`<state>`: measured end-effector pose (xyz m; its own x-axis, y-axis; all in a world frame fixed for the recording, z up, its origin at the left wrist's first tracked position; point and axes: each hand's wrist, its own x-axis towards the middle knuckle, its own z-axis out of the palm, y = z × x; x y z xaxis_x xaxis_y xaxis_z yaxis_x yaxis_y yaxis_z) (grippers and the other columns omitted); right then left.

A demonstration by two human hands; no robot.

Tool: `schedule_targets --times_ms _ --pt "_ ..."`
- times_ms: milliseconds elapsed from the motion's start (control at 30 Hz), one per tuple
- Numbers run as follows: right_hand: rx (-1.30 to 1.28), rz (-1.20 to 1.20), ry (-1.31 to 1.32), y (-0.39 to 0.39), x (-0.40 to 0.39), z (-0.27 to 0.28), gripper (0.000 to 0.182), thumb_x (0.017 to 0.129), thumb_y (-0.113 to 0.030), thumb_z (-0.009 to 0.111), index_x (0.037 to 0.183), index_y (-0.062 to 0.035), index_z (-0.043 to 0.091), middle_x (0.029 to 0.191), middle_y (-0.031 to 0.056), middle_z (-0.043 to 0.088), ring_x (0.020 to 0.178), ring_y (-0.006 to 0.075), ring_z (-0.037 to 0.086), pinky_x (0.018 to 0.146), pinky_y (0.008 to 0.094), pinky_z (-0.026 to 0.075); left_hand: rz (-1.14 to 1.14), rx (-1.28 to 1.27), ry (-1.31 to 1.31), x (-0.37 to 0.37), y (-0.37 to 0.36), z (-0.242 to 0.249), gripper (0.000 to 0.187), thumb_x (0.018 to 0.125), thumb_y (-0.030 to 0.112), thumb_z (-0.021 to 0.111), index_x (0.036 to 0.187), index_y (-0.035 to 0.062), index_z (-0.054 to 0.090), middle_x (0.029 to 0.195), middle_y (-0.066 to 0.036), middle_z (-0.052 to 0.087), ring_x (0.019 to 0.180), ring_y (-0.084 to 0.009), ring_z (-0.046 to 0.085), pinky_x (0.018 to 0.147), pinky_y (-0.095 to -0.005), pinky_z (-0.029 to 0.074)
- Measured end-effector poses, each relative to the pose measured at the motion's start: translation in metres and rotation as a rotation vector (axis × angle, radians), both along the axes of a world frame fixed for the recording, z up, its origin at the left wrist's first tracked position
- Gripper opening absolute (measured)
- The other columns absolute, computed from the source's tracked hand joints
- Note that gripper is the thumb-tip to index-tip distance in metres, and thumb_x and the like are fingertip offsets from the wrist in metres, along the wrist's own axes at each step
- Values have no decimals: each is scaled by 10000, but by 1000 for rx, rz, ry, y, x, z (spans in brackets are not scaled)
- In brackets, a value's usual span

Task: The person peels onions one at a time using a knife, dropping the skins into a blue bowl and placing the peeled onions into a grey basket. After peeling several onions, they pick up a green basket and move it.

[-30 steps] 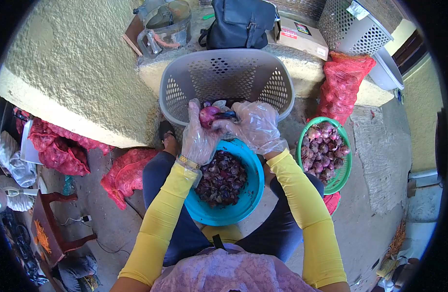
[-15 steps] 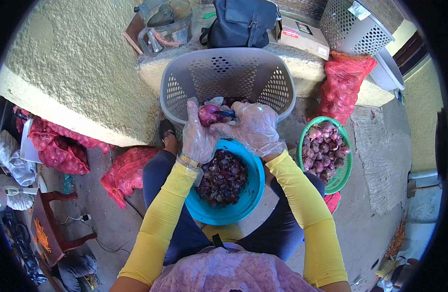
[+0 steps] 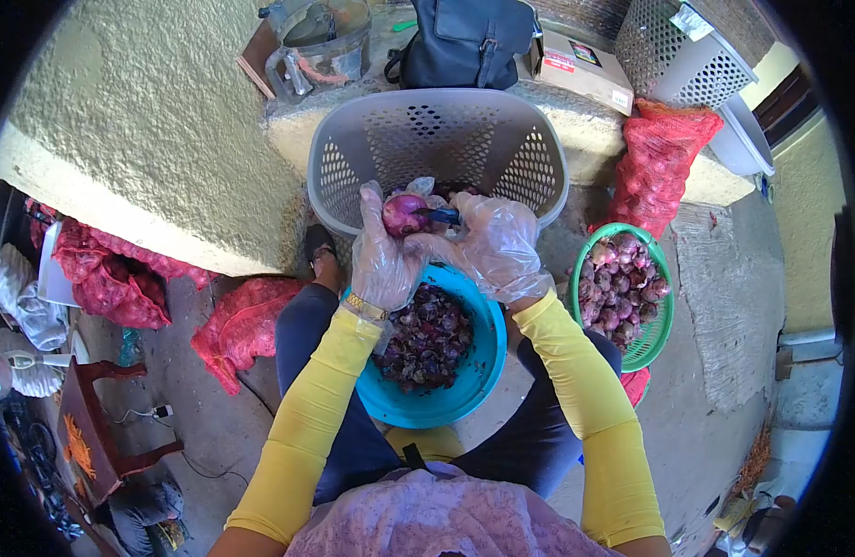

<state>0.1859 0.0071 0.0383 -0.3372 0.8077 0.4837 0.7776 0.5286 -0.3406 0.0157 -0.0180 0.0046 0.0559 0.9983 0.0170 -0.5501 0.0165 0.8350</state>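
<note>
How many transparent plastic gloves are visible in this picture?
2. The left glove covers the left hand, which holds a purple onion; the right glove covers the right hand, close beside it. I see no others.

Your sleeves (image 3: 302,427) are yellow, your patterned top (image 3: 427,520) lilac, the onion (image 3: 402,213) purple, the basin (image 3: 488,357) turquoise, the crate (image 3: 349,130) grey.

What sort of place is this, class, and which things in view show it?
Probably a household yard or small informal workspace: red mesh sacks rest on a grey floor, a green basket holds purple onions, and a blue basin sits between the person's legs.
</note>
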Motion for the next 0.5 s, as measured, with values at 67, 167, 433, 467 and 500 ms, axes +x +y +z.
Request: schedule_targets --times_ms 67,167,433,467,500 --pt "2 -2 8 0 -1 2 669 723 -759 772 798 -99 697 689 149 690 654 368 711 607 471 546 21 26 -38 2 0 -1 837 1069 696 364 1428 -34 561 1204 -172 678 1067 -275 687 931 -377 599" --pt "-53 -11 -23 0 -2 4 653 723 -754 778 795 -109 710 663 141 688 627 353 711 578 457 545 67 26 15 1 -3 1 824 1068 690 381 1393 -42 574 1192 -176 676 1041 -282 693 907 -363 605" --pt "-22 -41 -52 -2 -5 7 592 756 -703 788 800 -117 723 662 137 696 608 333 712 565 445 540 54 -94 -199 6 9 -7 752 1080 651 413 1372 -21 584 1146 -157 690 939 -229 674 783 -333 594" --pt "0 -34 -51 -2 -5 8 584 769 -691 787 800 -112 722 661 139 695 607 330 712 563 442 539 75 -181 -281 8 10 -7 734 1082 642 422 1380 -9 584 1139 -153 693 918 -215 666 765 -328 586" --pt "0 -34 -50 -2 -5 7 584 769 -691 787 800 -112 722 661 139 695 607 330 712 563 442 539 75 -181 -280 8 10 -9 734 1082 642 422 1380 -9 584 1139 -153 693 918 -215 666 765 -328 586"
